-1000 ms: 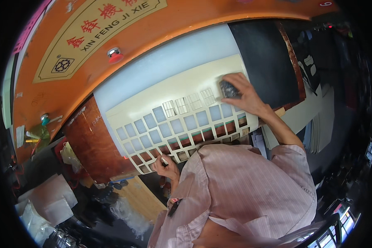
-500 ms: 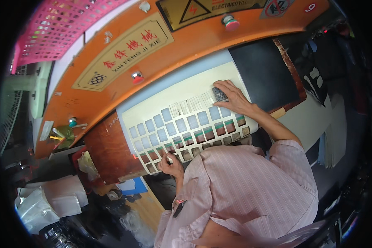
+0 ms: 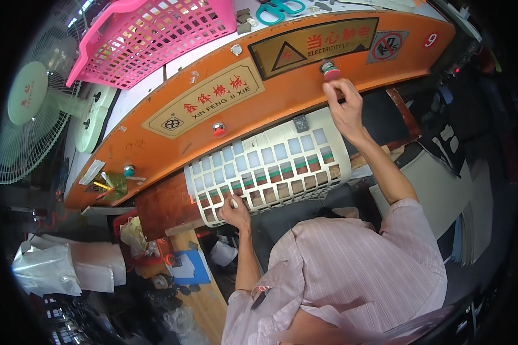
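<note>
While left hand (image 3: 234, 208) pinches white grid sheet (image 3: 270, 164); right hand (image 3: 344, 106) seemingly presses button (image 3: 330, 71); pink basket (image 3: 155, 34) nearby.

I'm seeing a glossy orange painted metal machine front (image 3: 282, 98), smooth, with light bouncing off its curve. My right hand (image 3: 346, 109) is up at a shiny red plastic push button (image 3: 330, 71) on it. Below, a white perforated sheet with square cut-outs (image 3: 270, 167) looks like thin matt card or plastic; I can't tell which. My left hand (image 3: 235, 211) pinches its near edge. The reddish-brown slab (image 3: 164, 204) under it reads as worn wood, dull and scuffed. Up top, a pink plastic lattice basket (image 3: 155, 34), slightly glossy. My striped pink shirt (image 3: 351, 276) is soft woven cloth, matt. At far left, crinkled shiny clear plastic bags (image 3: 46, 267).
</note>
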Demonstrator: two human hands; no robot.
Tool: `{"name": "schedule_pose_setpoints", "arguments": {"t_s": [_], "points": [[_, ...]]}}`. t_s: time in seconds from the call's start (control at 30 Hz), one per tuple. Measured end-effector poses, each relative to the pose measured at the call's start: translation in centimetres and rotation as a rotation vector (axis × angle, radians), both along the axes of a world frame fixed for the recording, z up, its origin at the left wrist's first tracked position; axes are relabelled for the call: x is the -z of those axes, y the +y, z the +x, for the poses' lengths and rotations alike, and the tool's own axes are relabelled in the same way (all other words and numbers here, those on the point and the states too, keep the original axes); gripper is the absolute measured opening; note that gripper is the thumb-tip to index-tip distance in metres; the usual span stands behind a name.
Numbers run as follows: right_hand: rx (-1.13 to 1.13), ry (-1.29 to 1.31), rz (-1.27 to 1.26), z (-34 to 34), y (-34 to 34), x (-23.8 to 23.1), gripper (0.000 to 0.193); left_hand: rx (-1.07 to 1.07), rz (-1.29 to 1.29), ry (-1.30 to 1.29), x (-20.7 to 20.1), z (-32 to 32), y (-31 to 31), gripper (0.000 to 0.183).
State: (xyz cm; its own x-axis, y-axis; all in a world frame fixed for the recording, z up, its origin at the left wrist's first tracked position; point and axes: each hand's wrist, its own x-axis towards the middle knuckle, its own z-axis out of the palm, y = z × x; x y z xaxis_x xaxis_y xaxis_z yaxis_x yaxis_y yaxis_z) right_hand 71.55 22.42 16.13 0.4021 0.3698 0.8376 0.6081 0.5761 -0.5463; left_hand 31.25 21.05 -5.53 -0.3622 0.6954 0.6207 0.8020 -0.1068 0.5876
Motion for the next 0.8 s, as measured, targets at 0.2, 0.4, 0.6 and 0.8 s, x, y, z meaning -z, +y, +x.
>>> {"name": "schedule_pose_setpoints", "arguments": {"t_s": [0.2, 0.4, 0.6, 0.8], "points": [[-0.007, -0.096, -0.183, 0.6, -6.1, 0.7, 0.019, 0.117, -0.052, -0.138, -0.5, -1.0, 1.0, 0.03], [0.123, 0.059, -0.387, 1.3, -11.8, 9.1, 0.02, 0.119, 0.115, -0.095, -1.3, 0.0, 1.2, 0.033], [0.25, 0.072, -0.612, 0.8, -11.6, 16.7, 0.034, 0.112, 0.129, -0.067, -1.6, 0.1, 1.0, 0.033], [0.217, 0.153, -0.611, 0.2, -9.7, 19.2, 0.039, 0.141, 0.088, -0.081, -1.9, -0.2, 0.5, 0.034]]}}
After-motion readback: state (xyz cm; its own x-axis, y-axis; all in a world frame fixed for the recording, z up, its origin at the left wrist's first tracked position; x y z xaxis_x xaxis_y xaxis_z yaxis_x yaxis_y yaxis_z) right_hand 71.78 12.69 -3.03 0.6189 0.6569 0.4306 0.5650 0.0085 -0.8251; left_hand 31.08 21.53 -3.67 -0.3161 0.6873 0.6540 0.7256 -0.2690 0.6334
